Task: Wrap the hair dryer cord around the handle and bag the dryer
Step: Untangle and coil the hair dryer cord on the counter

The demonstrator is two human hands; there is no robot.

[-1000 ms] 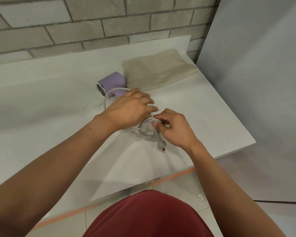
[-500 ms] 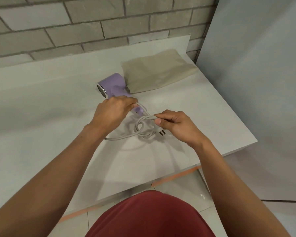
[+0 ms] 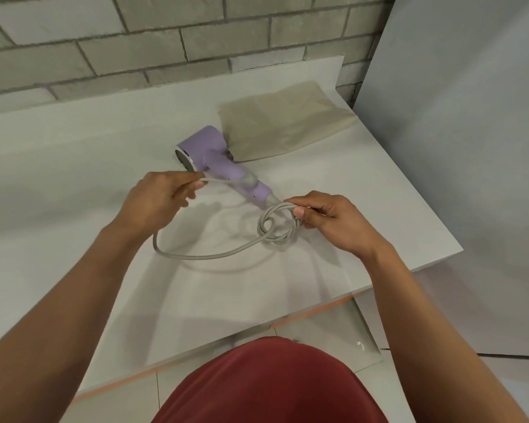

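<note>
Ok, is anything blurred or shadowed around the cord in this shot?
Head view: the cord is motion-blurred where it crosses the dryer handle beside the left hand; the coil in the right hand is sharp. Head view: soft shadows of cord and arms fall on the table; brick wall lines bow slightly from the wide lens.

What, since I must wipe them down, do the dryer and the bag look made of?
Hair dryer: smooth matte lilac shell, probably moulded plastic; its end ring gleams like metal. Bag: dull beige with soft creases, likely cloth, possibly paper.
</note>
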